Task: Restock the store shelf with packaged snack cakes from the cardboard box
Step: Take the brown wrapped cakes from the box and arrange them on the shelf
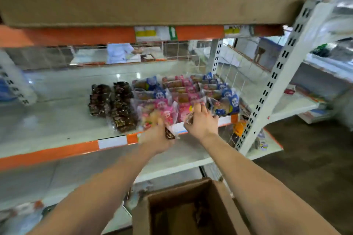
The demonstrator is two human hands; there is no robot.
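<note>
Light is bright, flat and white, with paler, washed-out brightness showing through the wire back (177, 51) of the shelving. The glossy white shelf board (57, 112) carries small glare spots toward its rear. Shadows are soft; the darkest patch sits inside the open cardboard box (181, 215) below. Everything is smeared by motion: red print on the upper carton (152, 2) is unreadable, and the left hand (158, 137) and right hand (200, 122) blur into the snack cake packets (150, 116) they grip. Wide-angle bending curves the orange shelf edge (47, 151) and tilts the white upright (282, 74).
</note>
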